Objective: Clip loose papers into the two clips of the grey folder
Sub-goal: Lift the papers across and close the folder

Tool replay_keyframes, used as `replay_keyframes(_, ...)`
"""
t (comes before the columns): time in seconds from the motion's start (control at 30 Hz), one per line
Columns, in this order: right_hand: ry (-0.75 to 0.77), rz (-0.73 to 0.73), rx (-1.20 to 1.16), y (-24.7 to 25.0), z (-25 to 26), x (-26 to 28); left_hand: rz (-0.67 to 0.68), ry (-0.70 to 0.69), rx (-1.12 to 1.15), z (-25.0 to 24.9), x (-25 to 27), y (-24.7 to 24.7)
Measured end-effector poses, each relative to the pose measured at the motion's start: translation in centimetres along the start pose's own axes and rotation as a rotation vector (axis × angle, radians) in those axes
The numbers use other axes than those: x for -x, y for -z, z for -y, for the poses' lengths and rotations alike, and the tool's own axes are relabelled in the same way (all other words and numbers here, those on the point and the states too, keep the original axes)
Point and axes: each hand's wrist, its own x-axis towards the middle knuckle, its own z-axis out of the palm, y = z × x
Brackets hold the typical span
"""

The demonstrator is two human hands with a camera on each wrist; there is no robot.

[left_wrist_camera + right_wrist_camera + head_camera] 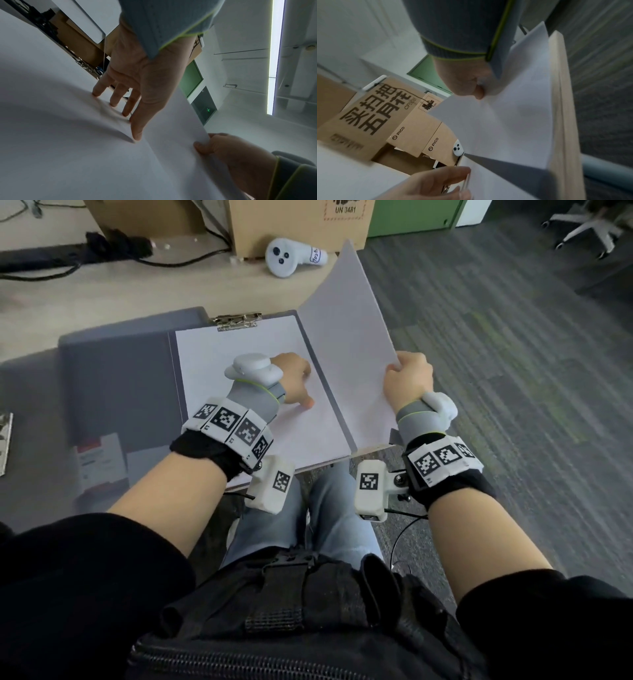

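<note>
The left hand [294, 378] lies flat with straight fingers [118, 94] pressing on the clipped paper [239, 364]. The right hand [407, 381] pinches the right edge of one loose sheet [346, 337] — thumb on top, fingers curled under — and lifts that side up, so the sheet tilts. The grey folder [113, 378] lies open on the desk [85, 299], right at its near edge, long side pointing away from the person. One metal clip [236, 320] shows at the far edge, shut on the paper. I count two papers. One white controller [291, 256] lies farther back, beside a cardboard box [294, 220].
</note>
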Motion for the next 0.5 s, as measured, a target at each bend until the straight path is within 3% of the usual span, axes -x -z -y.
replay_keyframes(0.2,0.079,-0.22,-0.106,3.1,-0.3,-0.1,-0.04,0.002,0.099,-0.6,0.1,0.2)
replay_keyframes(0.37,0.26,-0.283,-0.348,5.2,-0.4,0.0,-0.213,0.023,0.532,-1.6,-0.8,1.1)
replay_keyframes(0.5,0.346,-0.269,-0.558,6.8,0.3,0.7,-0.35,-0.095,1.024,-2.5,-0.5,2.4)
